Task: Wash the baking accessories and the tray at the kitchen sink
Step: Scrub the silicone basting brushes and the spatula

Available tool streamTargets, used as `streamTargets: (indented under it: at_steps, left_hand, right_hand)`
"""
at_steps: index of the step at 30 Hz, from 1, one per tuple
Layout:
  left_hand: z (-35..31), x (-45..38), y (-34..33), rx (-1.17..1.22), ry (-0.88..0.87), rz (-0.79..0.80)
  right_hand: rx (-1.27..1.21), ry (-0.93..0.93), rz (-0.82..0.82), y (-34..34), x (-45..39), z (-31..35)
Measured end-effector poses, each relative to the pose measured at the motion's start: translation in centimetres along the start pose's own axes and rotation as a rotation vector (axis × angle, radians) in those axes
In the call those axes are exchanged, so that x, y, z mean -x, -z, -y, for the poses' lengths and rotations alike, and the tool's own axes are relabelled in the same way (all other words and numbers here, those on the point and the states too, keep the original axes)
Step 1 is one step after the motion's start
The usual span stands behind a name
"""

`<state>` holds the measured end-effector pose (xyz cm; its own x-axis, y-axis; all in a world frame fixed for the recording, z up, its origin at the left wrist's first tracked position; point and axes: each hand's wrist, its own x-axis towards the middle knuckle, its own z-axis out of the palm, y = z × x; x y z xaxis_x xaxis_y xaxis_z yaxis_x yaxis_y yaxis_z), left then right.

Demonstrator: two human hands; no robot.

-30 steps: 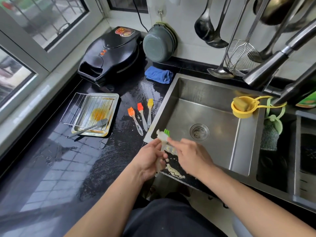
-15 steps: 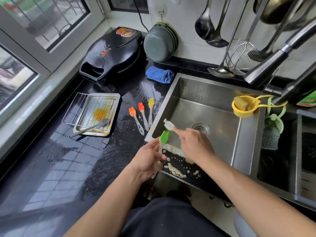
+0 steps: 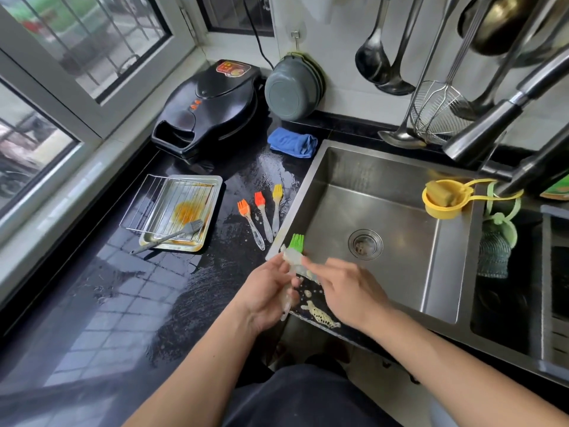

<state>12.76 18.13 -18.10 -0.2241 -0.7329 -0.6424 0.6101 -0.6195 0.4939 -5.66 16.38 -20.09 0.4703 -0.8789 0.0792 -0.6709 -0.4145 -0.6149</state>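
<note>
My left hand (image 3: 267, 295) grips the clear handle of a green-bristled basting brush (image 3: 296, 242) over the sink's near-left corner. My right hand (image 3: 341, 291) holds a foamy white scrubber (image 3: 297, 262) against that handle. Three more brushes lie on the wet black counter left of the sink: orange (image 3: 244, 208), red (image 3: 260, 199) and yellow (image 3: 277, 191). Further left a steel baking tray (image 3: 212, 208) with an orange stain carries a wire rack (image 3: 154, 204) and a grey brush (image 3: 192, 227). The steel sink (image 3: 369, 204) is empty around its drain.
Soap foam (image 3: 320, 315) lies on the sink's front rim. A blue cloth (image 3: 292, 143), a black electric griddle (image 3: 212, 103) and a grey bowl (image 3: 289, 90) stand at the back. A yellow soap holder (image 3: 440, 201), the faucet (image 3: 505, 115) and hanging ladles are at the right.
The scrubber in my right hand has slid back along the handle toward my left hand, and the green brush head has tipped up over the sink corner.
</note>
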Motion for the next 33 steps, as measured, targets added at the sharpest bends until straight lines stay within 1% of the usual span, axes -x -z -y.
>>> streamTargets:
  at_steps: [3, 4, 7, 8, 11, 12, 15, 16, 21, 24, 26, 28, 30, 33]
  left_hand:
    - [0.1, 0.0, -0.1, 0.111, 0.038, 0.079]
    - [0.3, 0.1, 0.0, 0.162, 0.054, 0.093]
    - [0.2, 0.7, 0.0, 0.293, 0.11, 0.146]
    - [0.1, 0.8, 0.0, 0.326, 0.127, 0.163]
    - [-0.1, 0.9, 0.0, 0.356, 0.147, 0.154]
    - [-0.1, 0.9, 0.1, 0.342, 0.132, 0.139]
    - [-0.2, 1.0, -0.5, 0.256, 0.091, 0.088]
    - [-0.3, 0.8, -0.5, 0.214, 0.091, 0.065]
    - [-0.6, 0.3, -1.4, 0.041, 0.02, -0.101]
    - [-0.6, 0.6, -2.2, -0.077, -0.024, -0.139]
    - [-0.5, 0.6, -2.2, -0.167, -0.035, -0.135]
    - [-0.3, 0.5, -2.1, -0.227, -0.018, -0.109]
    - [-0.2, 0.4, -2.0, -0.248, -0.002, -0.086]
    - [-0.2, 0.3, -1.9, -0.241, -0.012, -0.049]
  right_hand:
    - [-0.016, -0.053, -0.13, -0.2, -1.1, -1.4]
    - [-0.036, -0.034, -0.147, -0.1, -1.0, -1.4]
    - [-0.086, 0.121, -0.076, 0.3, 0.0, -0.6]
    - [-0.075, 0.138, -0.069, 0.5, 0.0, -0.9]
    - [-0.052, 0.093, -0.161, 0.9, -0.9, -2.4]
    - [-0.06, 0.106, -0.162, 0.9, -0.9, -2.3]
    - [-0.059, 0.21, -0.067, 1.0, 0.0, -1.3]
    - [-0.052, 0.203, -0.065, 1.1, -0.1, -1.5]
    - [-0.095, 0.079, -0.183, 1.0, -1.6, -2.0]
    - [-0.15, 0.007, -0.225, 0.8, -1.3, -2.1]
    - [-0.157, -0.013, -0.226, 0.8, -1.0, -2.2]
    - [-0.121, 0.046, -0.174, 0.8, -0.6, -1.7]
    - [-0.026, 0.101, -0.112, 1.0, -0.7, -1.6]
    - [0.052, 0.0, -0.129, 1.7, -1.8, -2.5]
